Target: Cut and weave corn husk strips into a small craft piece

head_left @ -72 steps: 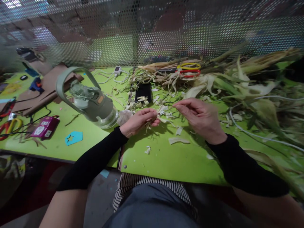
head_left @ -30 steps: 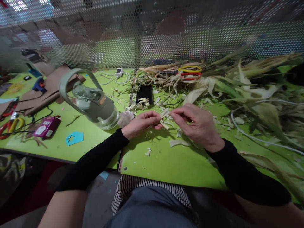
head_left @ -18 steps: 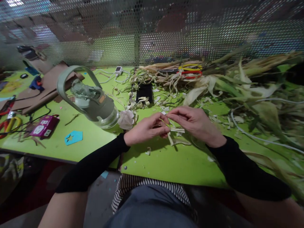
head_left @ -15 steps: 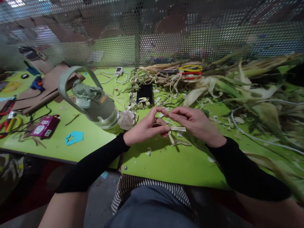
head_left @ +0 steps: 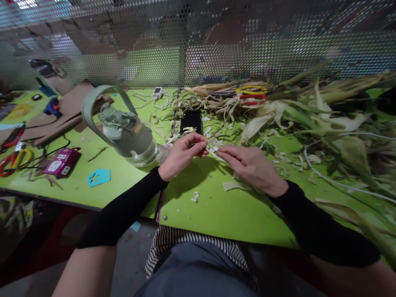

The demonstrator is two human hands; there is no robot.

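Observation:
My left hand (head_left: 185, 154) is closed in a pinch on one end of a thin pale corn husk strip (head_left: 212, 151). Thumb and fingertips of my right hand (head_left: 250, 164) pinch at the strip's other side, a short gap away. Both hands are above the green table, and part of the strip is hidden behind the fingers. Below my right hand lies a flat piece of husk (head_left: 236, 186). A small curled scrap (head_left: 195, 197) rests nearer the table's front edge. The pale crumpled flower-like piece (head_left: 163, 153) sits beside my left wrist.
Left of my hands stands a lidded green bottle (head_left: 130, 132). A black phone (head_left: 191, 121) lies among husk scraps. Corn husks (head_left: 293, 111) heap at the back right, with yellow-and-red-handled tools (head_left: 252, 94). A white cable (head_left: 324, 175) curves at right; a purple box (head_left: 62, 161) is at left.
My hands have drawn apart, the left moving slightly up and left. The husk strips that crossed below my fingers now show as one narrow piece between both hands.

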